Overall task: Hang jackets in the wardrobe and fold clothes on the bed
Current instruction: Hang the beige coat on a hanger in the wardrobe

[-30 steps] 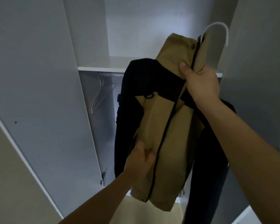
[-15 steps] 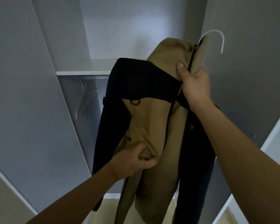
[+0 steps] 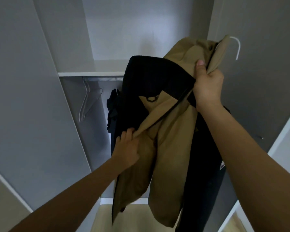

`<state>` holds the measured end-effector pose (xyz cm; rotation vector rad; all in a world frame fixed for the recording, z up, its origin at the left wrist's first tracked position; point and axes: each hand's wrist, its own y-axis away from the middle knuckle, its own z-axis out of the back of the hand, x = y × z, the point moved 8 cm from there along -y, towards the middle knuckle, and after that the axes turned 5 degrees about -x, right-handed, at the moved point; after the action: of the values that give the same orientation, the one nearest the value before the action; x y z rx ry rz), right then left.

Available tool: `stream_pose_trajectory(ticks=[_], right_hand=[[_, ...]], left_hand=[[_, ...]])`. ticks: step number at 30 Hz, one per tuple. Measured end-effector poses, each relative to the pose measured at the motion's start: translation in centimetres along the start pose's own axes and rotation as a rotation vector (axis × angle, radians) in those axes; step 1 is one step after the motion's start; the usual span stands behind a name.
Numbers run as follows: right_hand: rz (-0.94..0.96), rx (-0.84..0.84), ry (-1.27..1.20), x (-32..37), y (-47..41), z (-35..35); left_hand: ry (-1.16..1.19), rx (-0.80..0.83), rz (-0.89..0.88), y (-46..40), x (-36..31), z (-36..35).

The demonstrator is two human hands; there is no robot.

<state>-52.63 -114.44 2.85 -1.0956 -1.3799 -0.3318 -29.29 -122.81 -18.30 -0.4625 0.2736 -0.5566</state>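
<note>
A tan and black jacket (image 3: 171, 139) hangs in front of me on a white hanger, whose hook (image 3: 237, 46) sticks out above the collar. My right hand (image 3: 208, 86) grips the collar and the hanger's neck, holding the jacket up before the open wardrobe. My left hand (image 3: 126, 148) pinches the tan front edge of the jacket lower down and pulls it to the left. The hanger's shoulders are hidden inside the jacket.
The wardrobe rail (image 3: 100, 79) under a white shelf (image 3: 90, 73) carries an empty white hanger (image 3: 89, 102) and a dark garment (image 3: 112, 111) on another hanger. The left door (image 3: 23, 97) and the right door (image 3: 261, 81) stand open on each side.
My left hand has moved up and left along the tan front panel, spreading it open. The view has shifted, showing more of the rail and the dark hanging garment.
</note>
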Motion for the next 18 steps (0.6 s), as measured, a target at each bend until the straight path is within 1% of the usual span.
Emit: stream_pose_trajectory(ticks=[1, 2, 3, 5, 8, 9, 12, 13, 15, 16, 18], right_hand=[[-0.016, 0.003, -0.021, -0.2, 0.3, -0.3], [-0.032, 0.003, -0.039, -0.3, 0.5, -0.5], [-0.048, 0.006, -0.056, -0.4, 0.7, -0.7], [-0.074, 0.017, -0.104, -0.4, 0.9, -0.9], [-0.086, 0.012, -0.171, -0.5, 1.0, -0.5], [-0.089, 0.008, -0.190, -0.5, 1.0, -0.3], [-0.138, -0.007, -0.263, -0.8, 0.9, 0.4], [-0.162, -0.011, -0.277, -0.9, 0.8, 0.6], [-0.183, -0.001, -0.292, -0.9, 0.5, 0.9], [-0.176, 0.011, -0.294, -0.7, 0.4, 0.9], [-0.155, 0.026, -0.289, -0.5, 0.4, 1.0]], left_hand=[[0.066, 0.117, 0.136, -0.7, 0.6, -1.4], [0.187, 0.220, 0.231, -1.0, 0.2, -2.7], [0.305, 0.288, 0.277, -0.9, -0.9, -3.9], [0.421, 0.331, 0.283, -0.8, -3.0, -5.6], [0.418, 0.387, 0.314, -0.5, -3.8, -6.7], [0.457, 0.356, 0.346, -0.6, -3.9, -6.4], [0.705, 0.125, 0.488, -1.4, -3.4, -3.8], [0.739, 0.128, 0.490, -1.9, -3.3, -3.3], [0.756, 0.257, 0.395, -2.7, -4.0, -2.9], [0.793, 0.325, 0.348, -3.0, -4.5, -2.8], [0.908, 0.420, 0.316, -2.9, -5.5, -2.7]])
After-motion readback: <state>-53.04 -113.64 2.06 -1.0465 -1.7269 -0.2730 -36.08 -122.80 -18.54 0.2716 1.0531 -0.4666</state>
